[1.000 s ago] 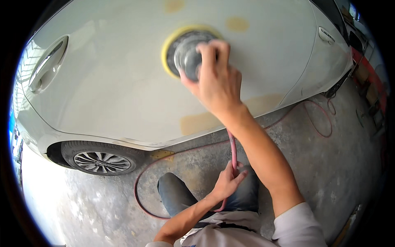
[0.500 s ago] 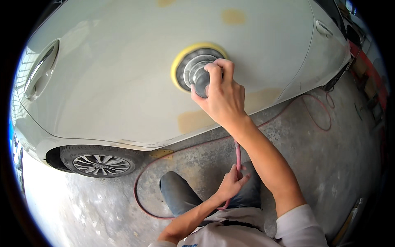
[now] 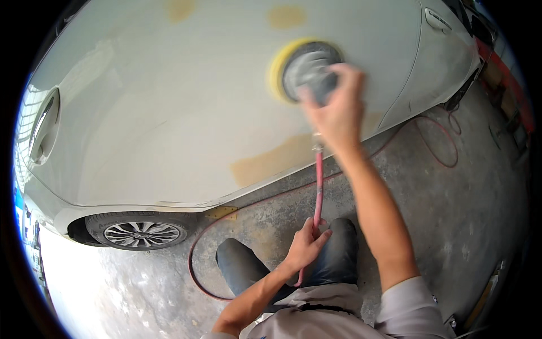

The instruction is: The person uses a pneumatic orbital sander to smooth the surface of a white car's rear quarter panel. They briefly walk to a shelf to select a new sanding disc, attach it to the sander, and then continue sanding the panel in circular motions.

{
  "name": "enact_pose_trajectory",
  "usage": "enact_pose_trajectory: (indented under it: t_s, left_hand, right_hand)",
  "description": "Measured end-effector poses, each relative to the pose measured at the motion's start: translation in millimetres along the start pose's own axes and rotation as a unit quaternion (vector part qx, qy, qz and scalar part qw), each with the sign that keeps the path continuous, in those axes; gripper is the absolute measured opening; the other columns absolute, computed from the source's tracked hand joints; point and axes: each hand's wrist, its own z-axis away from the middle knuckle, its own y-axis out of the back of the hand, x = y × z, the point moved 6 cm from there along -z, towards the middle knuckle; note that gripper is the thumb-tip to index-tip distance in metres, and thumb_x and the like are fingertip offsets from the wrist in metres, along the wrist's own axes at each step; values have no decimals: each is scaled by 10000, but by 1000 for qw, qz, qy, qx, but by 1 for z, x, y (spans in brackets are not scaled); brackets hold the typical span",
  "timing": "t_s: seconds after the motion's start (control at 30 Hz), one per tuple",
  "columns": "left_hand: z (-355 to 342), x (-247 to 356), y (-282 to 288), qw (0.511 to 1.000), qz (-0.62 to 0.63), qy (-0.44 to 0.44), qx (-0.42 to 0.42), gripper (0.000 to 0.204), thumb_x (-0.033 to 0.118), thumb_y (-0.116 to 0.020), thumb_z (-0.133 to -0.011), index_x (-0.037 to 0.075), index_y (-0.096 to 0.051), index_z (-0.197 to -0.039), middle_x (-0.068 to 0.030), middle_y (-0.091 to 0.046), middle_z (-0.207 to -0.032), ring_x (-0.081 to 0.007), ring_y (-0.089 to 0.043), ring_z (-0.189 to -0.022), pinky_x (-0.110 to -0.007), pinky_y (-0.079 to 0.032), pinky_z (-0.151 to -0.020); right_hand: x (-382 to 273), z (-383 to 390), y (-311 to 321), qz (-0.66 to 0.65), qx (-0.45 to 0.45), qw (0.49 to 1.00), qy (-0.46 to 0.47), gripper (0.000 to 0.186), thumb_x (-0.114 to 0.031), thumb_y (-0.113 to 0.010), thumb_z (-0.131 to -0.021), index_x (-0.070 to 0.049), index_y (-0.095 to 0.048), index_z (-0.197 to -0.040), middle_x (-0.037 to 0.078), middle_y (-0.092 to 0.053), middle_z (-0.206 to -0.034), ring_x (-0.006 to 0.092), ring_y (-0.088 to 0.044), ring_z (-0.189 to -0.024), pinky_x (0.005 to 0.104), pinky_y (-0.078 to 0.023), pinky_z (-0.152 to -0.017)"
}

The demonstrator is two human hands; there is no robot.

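My right hand point(image 3: 333, 110) grips a round grey air sander point(image 3: 307, 69) with a yellow pad, pressed flat against the white car body panel point(image 3: 169, 107). The hand is blurred with motion. A red air hose point(image 3: 318, 186) hangs down from the sander. My left hand point(image 3: 305, 246) holds that hose low down, just above my knees. Tan filler patches point(image 3: 271, 161) mark the panel below and above the sander.
A car wheel point(image 3: 140, 233) sits at the lower left. The red hose loops over the grey concrete floor point(image 3: 451, 198) to the right and left. A door handle point(image 3: 437, 20) shows at the upper right. My dark trousers point(image 3: 339, 260) fill the lower middle.
The sander and my right hand have shifted right and slightly down across the panel. My left hand keeps its hold on the hose.
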Motion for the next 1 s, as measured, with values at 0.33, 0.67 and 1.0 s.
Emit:
enact_pose_trajectory:
  t_s: [0.33,0.67,1.0]
  left_hand:
    - [-1,-33,0,997,52,35,51,322,202,-693,-943,23,-571,-1182,-22,-573,-757,-128,-520,-669,-332,-458,-620]
    - [-14,-23,-5,995,-74,50,40,352,227,-701,-933,23,-575,-1192,-8,-494,-669,-125,-490,-614,-330,-434,-579]
    - [-32,-1,-37,991,-134,8,18,371,242,-731,-920,56,-559,-1192,5,-499,-673,-98,-463,-598,-307,-387,-540]
  right_hand:
    - [-58,21,-45,-20,-38,996,80,521,-126,-774,-743,-97,-501,-1186,127,-536,-1132,300,-645,-911,404,-571,-593]
    - [17,-7,2,-42,21,999,17,566,-164,-822,-703,-139,-507,-1172,101,-534,-1157,269,-660,-866,387,-575,-622]
    - [127,-17,57,-49,61,978,-191,580,-209,-844,-761,-51,-489,-1192,140,-532,-1067,256,-641,-815,375,-546,-692]
